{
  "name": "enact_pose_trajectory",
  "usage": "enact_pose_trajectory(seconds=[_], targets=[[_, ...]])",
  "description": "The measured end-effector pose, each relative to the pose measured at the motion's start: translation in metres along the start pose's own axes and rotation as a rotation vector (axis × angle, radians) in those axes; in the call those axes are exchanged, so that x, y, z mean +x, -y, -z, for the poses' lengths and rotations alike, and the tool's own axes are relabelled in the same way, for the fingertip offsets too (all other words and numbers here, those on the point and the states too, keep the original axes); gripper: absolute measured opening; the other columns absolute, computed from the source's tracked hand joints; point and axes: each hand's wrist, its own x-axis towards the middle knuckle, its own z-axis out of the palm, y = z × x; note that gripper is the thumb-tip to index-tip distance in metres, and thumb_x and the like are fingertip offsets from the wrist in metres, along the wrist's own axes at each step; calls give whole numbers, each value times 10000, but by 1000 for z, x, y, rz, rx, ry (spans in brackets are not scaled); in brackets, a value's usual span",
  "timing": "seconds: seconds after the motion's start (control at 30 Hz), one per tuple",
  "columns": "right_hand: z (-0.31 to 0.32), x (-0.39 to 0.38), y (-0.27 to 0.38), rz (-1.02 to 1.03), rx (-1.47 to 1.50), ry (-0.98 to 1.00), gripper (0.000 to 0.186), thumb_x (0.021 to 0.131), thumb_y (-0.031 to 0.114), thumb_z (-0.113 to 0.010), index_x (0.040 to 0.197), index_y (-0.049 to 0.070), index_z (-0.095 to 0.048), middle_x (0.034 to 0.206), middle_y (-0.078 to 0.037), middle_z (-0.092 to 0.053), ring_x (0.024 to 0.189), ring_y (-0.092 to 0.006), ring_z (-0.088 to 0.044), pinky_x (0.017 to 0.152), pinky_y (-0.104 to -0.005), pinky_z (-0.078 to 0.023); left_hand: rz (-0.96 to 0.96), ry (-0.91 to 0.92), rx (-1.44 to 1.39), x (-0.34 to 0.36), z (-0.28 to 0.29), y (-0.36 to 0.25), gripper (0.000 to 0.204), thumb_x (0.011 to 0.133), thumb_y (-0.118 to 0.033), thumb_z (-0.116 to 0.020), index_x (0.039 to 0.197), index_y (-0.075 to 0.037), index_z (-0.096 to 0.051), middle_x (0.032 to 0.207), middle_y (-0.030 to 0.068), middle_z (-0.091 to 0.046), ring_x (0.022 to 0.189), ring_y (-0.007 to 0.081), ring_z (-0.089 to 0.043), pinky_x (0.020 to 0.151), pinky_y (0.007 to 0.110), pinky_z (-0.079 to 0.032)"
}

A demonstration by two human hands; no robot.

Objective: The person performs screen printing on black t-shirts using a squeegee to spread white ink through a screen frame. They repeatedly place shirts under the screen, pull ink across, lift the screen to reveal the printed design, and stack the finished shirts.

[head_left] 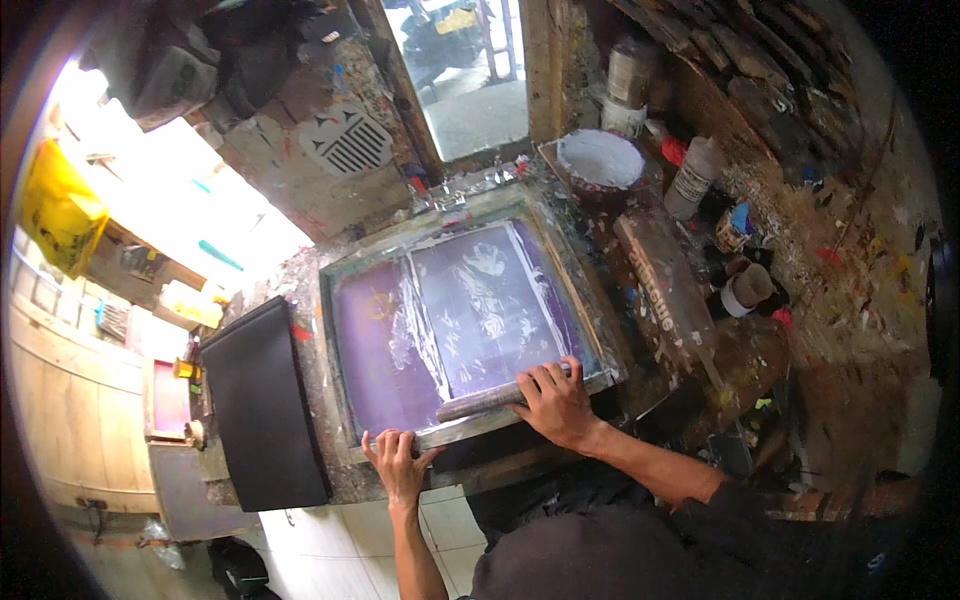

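Note:
A screen-printing frame lies on the worktable, its purple mesh streaked with white ink around a paler rectangle bearing a design. Across the near end of the mesh rests a long squeegee. My right hand is closed around the squeegee's right end, close to the frame's near right corner. At the near left corner my left hand presses on the frame's edge, fingers curled over the rim and thumb stretched out to the right. What lies under the screen is mostly hidden; something dark shows below its near edge.
A black flat sheet or panel lies left of the frame. Metal hinge clamps sit at its far edge. To the right stand an ink-smeared white bowl, a bottle and an open cup. A yellow bag hangs far left.

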Motion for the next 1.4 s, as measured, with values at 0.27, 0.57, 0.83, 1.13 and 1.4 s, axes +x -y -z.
enact_pose_trajectory(seconds=[0.27, 0.57, 0.83, 1.13, 1.4], targets=[[60, 63, 5, 100, -29, -406, 558, 784, 629, -729, 929, 104, -607, 822, -43, -544, 779, -211, -542, 797, -429, -348, -164, -285, 101, 71, 102, -3, 660, 727, -766, -631, 826, -113, -651, 768, 17, -581, 934, 215, -611, 1154, 536, -166], [192, 317, -27, -3, -118, -133, 702, 854, 729, -595, 896, 36, -690, 802, -148, -679, 777, -273, -675, 777, -420, -490, -368, -844, -161, 243, 37, -9, 248, 858, -54, -726, 1081, -58, -618, 1040, 142, -605, 992, 307, -583, 828, 388, -456], [212, 377, -47, -66, -14, -77, 799, 833, 782, -542, 809, 10, -744, 771, -185, -717, 728, -311, -714, 718, -420, -549, -235, -129, 41, 362, -106, 69, 164, 903, -123, -654, 1044, -40, -645, 1237, 184, -607, 1128, 367, -588, 936, 417, -490], [209, 390, -62, 38, 80, -104, 799, 814, 773, -567, 811, -6, -746, 813, -204, -727, 771, -317, -727, 744, -435, -561, 161, -658, -445, 227, 17, 149, 150, 943, -131, -656, 963, 14, -688, 937, 111, -682, 823, 190, -631, 771, 345, -518], [181, 413, -63, 217, 94, -305, 821, 815, 748, -576, 1092, -10, -725, 978, -247, -725, 942, -368, -717, 873, -458, -543, 785, -620, 682, 14, 238, 319, 347, 1032, -326, -559, 1188, -20, -600, 1155, 188, -649, 1054, 351, -638, 900, 453, -513]])
